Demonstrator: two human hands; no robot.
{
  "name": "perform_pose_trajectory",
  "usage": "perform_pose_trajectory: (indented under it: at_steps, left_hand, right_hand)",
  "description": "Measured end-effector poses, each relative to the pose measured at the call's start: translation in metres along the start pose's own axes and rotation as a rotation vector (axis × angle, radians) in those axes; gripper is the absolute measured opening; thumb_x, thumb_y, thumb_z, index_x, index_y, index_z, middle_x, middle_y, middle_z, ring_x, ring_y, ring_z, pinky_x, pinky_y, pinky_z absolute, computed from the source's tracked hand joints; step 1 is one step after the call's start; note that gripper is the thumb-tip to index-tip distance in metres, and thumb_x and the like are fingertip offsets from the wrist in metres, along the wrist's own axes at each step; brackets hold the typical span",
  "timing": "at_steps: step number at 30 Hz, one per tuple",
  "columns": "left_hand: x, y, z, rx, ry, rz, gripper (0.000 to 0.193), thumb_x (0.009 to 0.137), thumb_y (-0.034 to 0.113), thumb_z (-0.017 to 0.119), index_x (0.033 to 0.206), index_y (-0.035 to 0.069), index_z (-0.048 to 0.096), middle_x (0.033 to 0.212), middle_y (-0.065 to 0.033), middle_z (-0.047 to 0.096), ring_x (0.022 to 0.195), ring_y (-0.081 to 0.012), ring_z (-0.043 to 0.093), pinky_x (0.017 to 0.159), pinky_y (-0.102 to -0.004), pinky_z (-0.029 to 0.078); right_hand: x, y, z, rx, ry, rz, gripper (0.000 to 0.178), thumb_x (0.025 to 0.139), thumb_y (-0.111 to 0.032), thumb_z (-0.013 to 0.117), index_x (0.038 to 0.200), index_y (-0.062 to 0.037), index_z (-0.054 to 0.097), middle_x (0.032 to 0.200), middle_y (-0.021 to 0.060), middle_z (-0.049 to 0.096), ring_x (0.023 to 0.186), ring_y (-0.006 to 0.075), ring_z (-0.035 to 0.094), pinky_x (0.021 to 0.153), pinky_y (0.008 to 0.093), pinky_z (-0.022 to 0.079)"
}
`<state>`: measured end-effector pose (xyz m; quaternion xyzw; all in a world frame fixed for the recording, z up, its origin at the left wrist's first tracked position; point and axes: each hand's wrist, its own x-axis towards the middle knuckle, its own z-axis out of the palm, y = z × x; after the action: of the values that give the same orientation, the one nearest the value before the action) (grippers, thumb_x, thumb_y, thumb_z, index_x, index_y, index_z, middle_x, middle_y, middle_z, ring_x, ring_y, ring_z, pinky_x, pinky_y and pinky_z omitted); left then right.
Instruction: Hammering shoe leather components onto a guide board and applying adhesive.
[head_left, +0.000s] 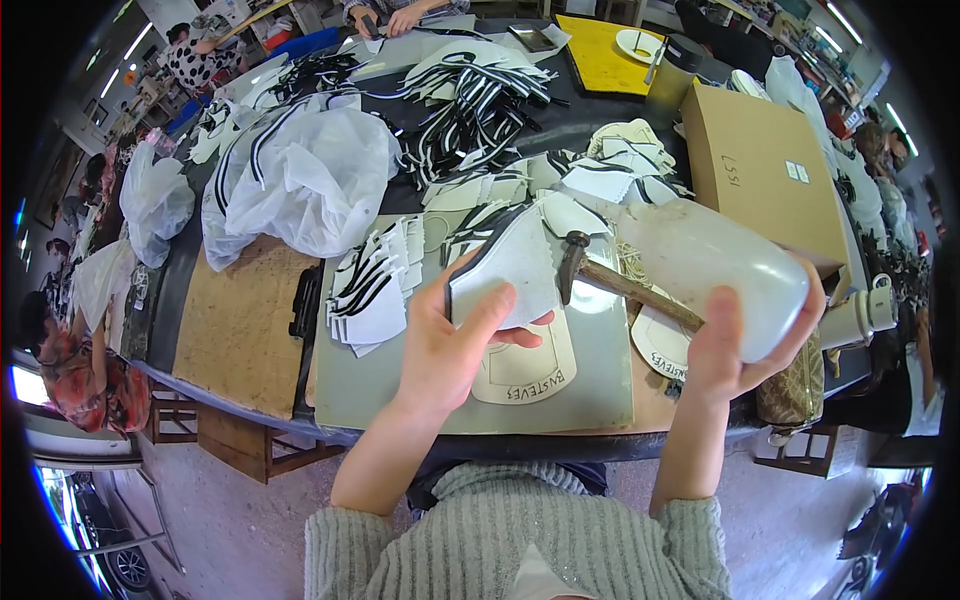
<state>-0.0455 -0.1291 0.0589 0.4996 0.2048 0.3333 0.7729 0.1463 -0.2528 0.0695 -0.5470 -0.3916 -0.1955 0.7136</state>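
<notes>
My left hand (445, 345) is closed on a white shoe-upper piece with black edging (512, 265), held tilted above the work board. My right hand (725, 365) wraps round a translucent white plastic bottle (725, 262), its narrow end aimed left toward the piece. Between the hands is a hammer (640, 288) with a wooden handle; the handle's end runs behind my right hand, and I cannot tell whether it touches. A cream card pattern (530, 372) with handwriting lies below the piece. Stacked white pieces with black edges (372, 290) fan out left of my left hand.
Farther back are a heap of black-and-white strips (470, 110), a stuffed clear plastic bag (305, 175) and a yellow board (600, 62) with a plate. A cardboard box (765, 170) and dark tumbler (675, 75) stand right. Another person's hands (390, 20) work across the table.
</notes>
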Motion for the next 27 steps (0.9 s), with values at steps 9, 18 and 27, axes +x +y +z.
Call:
perform_pose_trajectory:
  at_steps: [9, 18, 27]
  left_hand:
    - [0.003, -0.004, -0.002, 0.002, 0.007, 0.018, 0.041, 0.096, 0.007, 0.058, 0.133, -0.008, 0.048, 0.110, -0.0179, 0.067, 0.091, -0.0287, 0.071, 0.068, -0.0350, 0.063]
    - [0.000, 0.000, -0.004, 0.040, 0.012, 0.069, 0.040, 0.097, 0.006, 0.058, 0.133, -0.008, 0.049, 0.109, -0.0176, 0.068, 0.091, -0.0270, 0.071, 0.066, -0.0344, 0.063]
    - [0.000, 0.005, -0.003, 0.127, 0.028, 0.071, 0.034, 0.097, 0.005, 0.055, 0.127, -0.010, 0.052, 0.105, -0.0176, 0.069, 0.082, -0.0246, 0.072, 0.061, -0.0303, 0.060]
  right_hand:
    - [-0.008, -0.010, -0.009, -0.158, -0.204, -0.140, 0.081, 0.066, -0.031, 0.088, 0.127, -0.0043, 0.041, 0.112, 0.0165, 0.057, 0.102, 0.0271, 0.062, 0.088, 0.0404, 0.054]
    - [-0.017, -0.011, -0.010, 0.024, -0.143, -0.079, 0.077, 0.071, -0.034, 0.086, 0.126, -0.0056, 0.040, 0.113, 0.0154, 0.054, 0.102, 0.0250, 0.059, 0.086, 0.0399, 0.054]
    - [-0.030, -0.020, 0.000, 0.221, -0.076, 0.106, 0.083, 0.069, -0.041, 0.088, 0.125, -0.0054, 0.038, 0.105, 0.0124, 0.052, 0.102, 0.0290, 0.060, 0.088, 0.0422, 0.055]
